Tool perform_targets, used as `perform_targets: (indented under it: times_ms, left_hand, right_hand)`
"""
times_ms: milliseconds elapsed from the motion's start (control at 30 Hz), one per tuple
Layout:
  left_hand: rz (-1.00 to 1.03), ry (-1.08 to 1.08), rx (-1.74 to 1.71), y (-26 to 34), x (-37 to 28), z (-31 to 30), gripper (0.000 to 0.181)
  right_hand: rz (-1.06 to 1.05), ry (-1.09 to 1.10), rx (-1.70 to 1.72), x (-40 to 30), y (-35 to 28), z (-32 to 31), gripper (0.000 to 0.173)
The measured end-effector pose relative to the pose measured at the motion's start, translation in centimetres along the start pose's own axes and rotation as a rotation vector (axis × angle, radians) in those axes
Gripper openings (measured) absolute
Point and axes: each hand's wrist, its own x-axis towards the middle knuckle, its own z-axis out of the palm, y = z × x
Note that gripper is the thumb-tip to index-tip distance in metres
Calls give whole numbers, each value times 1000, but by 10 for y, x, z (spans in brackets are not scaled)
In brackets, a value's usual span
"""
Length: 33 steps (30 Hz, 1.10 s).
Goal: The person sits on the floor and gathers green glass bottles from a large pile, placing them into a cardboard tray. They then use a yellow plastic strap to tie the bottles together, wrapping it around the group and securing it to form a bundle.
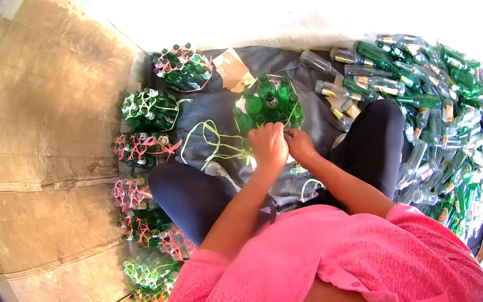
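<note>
A cluster of several upright green glass bottles [270,101] stands in front of me on the dark ground sheet, between my feet. Pale yellow-green plastic twine [216,143] runs around the bottles, and its loose loops lie to their left. My left hand [269,144] is closed on the twine at the near side of the cluster. Beside it, my right hand [301,145] pinches the twine where a taut strand comes down from the bottles. The fingertips of both hands are partly hidden, as are the bases of the nearest bottles.
Tied bundles of bottles [183,70] line the cardboard-covered wall [61,179] at left. A large heap of loose green and clear bottles [426,88] spreads on the right. A cardboard piece [232,69] lies behind the cluster, near the white wall [293,0].
</note>
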Motion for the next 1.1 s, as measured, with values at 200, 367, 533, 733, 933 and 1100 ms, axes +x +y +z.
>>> perform_targets:
  times_ms: [200,367,533,733,933,1100]
  left_hand:
    - [-9,-72,-11,-4,2,-6,7]
    - [-31,-276,58,-5,8,-12,8]
    - [173,-319,118,-7,19,-32,8]
    - [442,-582,125,-25,57,-43,17]
    - [375,-806,118,-22,75,-45,19]
    - [351,-815,110,-27,80,-38,18]
  right_hand:
    - [9,13,6,-2,-2,1,36]
    - [14,24,-36,-3,-5,0,36]
    - [-8,66,-40,-5,-11,2,35]
    - [-38,15,-8,-3,-16,-4,35]
    - [-36,-50,-12,-6,-15,-8,39]
    - [-52,-118,-98,5,8,-8,41]
